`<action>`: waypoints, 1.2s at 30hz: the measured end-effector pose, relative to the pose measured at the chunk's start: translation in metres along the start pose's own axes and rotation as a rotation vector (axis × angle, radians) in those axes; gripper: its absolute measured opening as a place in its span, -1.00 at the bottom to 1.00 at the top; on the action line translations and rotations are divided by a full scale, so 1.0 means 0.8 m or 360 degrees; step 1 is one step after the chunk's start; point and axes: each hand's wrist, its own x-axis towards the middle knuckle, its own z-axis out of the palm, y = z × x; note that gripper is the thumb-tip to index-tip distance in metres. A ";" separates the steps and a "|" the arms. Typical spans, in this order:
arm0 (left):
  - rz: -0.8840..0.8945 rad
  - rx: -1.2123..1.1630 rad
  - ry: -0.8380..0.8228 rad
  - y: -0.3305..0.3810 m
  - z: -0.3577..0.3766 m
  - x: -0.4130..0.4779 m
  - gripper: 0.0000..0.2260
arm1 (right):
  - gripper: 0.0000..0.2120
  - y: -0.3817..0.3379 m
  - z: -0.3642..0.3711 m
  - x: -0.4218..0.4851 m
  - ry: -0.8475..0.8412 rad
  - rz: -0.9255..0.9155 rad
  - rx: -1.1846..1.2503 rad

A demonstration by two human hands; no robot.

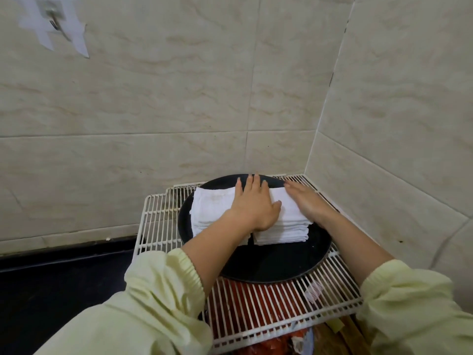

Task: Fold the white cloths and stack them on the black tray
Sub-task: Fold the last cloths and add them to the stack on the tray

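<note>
Where two tiled walls (153, 111) met in a corner, a white wire rack (158, 226) was set, and a round black tray (281, 265) was carried on it. The white cloths (289, 213) were found already folded and lying on that tray in two piles side by side, touching or very nearly so along a narrow seam. These were the left stack (212, 208) and the right stack (281, 233), each with its long axis running away from the person toward the back wall.

The left hand (252, 203) was laid flat on top, palm down, across the seam. Its fingers (249, 181) were held straight and slightly spread, pointed at the far edge, and the thumb was stretched out over the right stack. The right hand (304, 201) was placed against the right flank and upper edge of the right stack, its fingers (294, 187) straight and pressed together. Nothing was gripped or pinched by either hand. No unfolded cloth could be seen in view.

The work was judged to be near its end, with the piles being squared and steadied. The next move was judged to turn on one relation: the right stack lay directly to the left of the right palm. Any push from that palm would therefore be sent sideways, across the long axis, toward the left stack. Both piles could meanwhile be held down from above by the left hand, which was the nearer to both.
</note>
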 end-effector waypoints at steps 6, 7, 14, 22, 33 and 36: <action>-0.0001 0.0100 -0.0190 -0.017 0.013 0.000 -0.25 | -0.75 0.006 -0.001 0.001 -0.0021 0.0376 0.0533; 0.0014 0.0097 -0.0162 -0.019 0.014 -0.001 -0.25 | -0.74 0.004 -0.003 0.000 -0.0020 0.0388 0.0577; 0.0030 -0.0031 -0.0101 -0.009 0.010 -0.017 -0.09 | -0.36 0.013 -0.012 -0.012 0.0116 0.0411 0.1115; 0.0116 0.0538 -0.0175 -0.015 0.020 -0.025 0.12 | -0.43 0.024 0.015 -0.054 0.0216 0.0437 0.1408; 0.0162 0.0438 -0.0115 -0.019 0.019 -0.033 -0.03 | -0.48 0.013 0.011 -0.081 0.0283 0.0483 0.1262; 0.0138 0.0311 -0.0188 -0.019 0.014 -0.036 -0.04 | -0.59 0.002 0.005 -0.074 0.0337 0.0415 0.0933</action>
